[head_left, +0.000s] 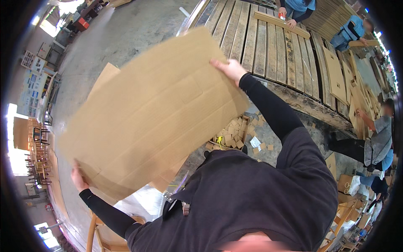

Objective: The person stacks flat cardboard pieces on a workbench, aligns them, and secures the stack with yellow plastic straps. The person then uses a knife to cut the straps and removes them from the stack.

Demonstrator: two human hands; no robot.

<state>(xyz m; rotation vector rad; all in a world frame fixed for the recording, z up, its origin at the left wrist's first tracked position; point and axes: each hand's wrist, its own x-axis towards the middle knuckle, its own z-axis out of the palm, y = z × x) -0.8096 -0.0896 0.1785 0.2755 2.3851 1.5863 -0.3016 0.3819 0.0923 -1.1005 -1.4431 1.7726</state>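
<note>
A large flat sheet of brown cardboard (147, 113) is held up in front of me, tilted, with crease lines across it. My left hand (78, 176) grips its lower left edge, the fingers mostly behind the sheet. At the upper right edge my right hand (230, 70) clasps it, thumb on the near face and the other fingers hidden. Another cardboard piece (105, 76) sticks out behind the sheet on its far left side. Below the sheet, part of a clear plastic-wrapped thing (145, 202) shows.
A slatted wooden table (268, 54) stands at the far right, where a person handles a long cardboard strip (281, 24). More people work along the right side. An open box of small cardboard pieces (235, 133) sits on the floor, with loose pieces around it. A wooden chair (93, 231) is at lower left.
</note>
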